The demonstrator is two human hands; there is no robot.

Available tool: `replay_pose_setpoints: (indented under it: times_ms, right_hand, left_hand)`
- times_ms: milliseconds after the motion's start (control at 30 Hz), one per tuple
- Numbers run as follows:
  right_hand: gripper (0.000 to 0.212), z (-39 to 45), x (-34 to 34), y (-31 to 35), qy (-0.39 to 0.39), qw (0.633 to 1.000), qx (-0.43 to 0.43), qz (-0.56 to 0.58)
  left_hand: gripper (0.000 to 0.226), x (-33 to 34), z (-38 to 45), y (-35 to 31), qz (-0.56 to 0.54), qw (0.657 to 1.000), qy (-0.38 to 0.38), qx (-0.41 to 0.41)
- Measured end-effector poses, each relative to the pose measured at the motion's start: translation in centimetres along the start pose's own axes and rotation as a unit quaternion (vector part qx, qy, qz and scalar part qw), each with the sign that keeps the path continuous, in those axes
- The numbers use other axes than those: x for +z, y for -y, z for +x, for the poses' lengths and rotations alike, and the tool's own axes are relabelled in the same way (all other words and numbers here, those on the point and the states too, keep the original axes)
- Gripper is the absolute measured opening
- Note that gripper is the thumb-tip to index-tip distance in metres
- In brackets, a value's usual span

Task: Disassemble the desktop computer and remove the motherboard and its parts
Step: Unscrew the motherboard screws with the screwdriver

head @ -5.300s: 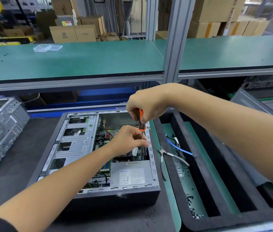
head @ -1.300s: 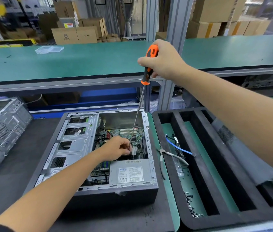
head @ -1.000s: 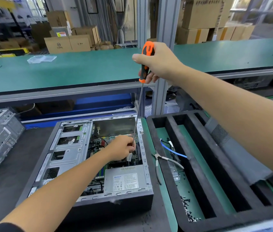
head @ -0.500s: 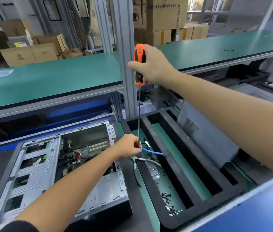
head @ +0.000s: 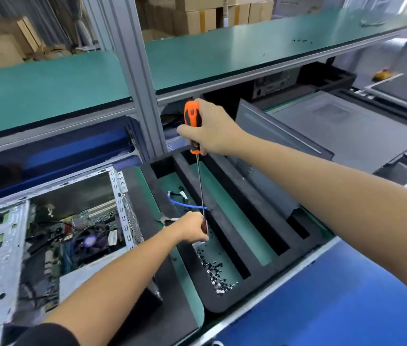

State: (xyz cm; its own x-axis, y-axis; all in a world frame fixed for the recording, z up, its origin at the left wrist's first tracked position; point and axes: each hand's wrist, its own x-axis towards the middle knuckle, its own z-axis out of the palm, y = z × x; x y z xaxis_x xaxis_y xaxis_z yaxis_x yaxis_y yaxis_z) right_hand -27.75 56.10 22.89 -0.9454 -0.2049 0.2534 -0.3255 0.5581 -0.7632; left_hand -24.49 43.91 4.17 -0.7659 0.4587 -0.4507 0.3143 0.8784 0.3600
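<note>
The open desktop computer case [head: 120, 203] lies on its side at the left, its motherboard [head: 82, 236] and a fan showing inside. My right hand [head: 212, 131] grips the orange-and-black handle of a long screwdriver [head: 192, 126], held upright over the black foam tray [head: 235, 186]. My left hand [head: 192, 229] is curled around the lower end of the shaft, just above the tray's left slot. A pile of small dark screws [head: 216, 270] lies in that slot below my left hand. Whether the fingers pinch a screw is hidden.
A blue cable [head: 182, 204] and white-handled pliers [head: 170, 219] lie in the tray's left slot. A grey case panel [head: 272, 136] leans behind the tray. A green shelf [head: 222, 51] on aluminium posts runs overhead. A blue surface [head: 347, 300] borders the tray at the front right.
Both hands moved right with the screwdriver, from inside the computer case to above the foam tray. My view turned right and the case slid to the left edge.
</note>
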Motion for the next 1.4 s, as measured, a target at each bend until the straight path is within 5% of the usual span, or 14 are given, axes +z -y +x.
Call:
replay_pose_setpoints:
  times_ms: [233, 433, 533, 867, 1067, 1400]
  right_hand:
    - [0.028, 0.0, -0.4, 1.3, 0.003, 1.000, -0.016, 0.007]
    - [0.039, 2.1, 0.2, 4.8, -0.025, 0.997, -0.071, -0.016]
    - [0.027, 3.1, 2.2, 6.3, 0.000, 0.997, -0.075, -0.019]
    - [0.023, 4.4, 11.7, 9.1, 0.103, 0.993, -0.044, -0.023]
    - [0.021, 4.0, 14.3, 9.0, 0.137, 0.990, 0.014, -0.040]
    - [0.009, 3.7, 17.2, 9.9, 0.139, 0.987, 0.062, -0.053]
  left_hand:
    - [0.018, -1.2, -0.8, -0.3, -0.063, 0.997, -0.018, 0.033]
    - [0.016, -3.7, -4.1, 0.7, -0.093, 0.990, -0.102, 0.010]
    - [0.016, -4.9, -6.6, 1.5, -0.116, 0.983, -0.142, -0.012]
    - [0.040, -5.7, -13.3, 4.9, -0.241, 0.949, -0.199, -0.034]
    - [0.031, -7.9, -15.1, 7.2, -0.332, 0.897, -0.288, -0.048]
    - [0.029, -9.2, -17.4, 10.2, -0.363, 0.883, -0.298, -0.009]
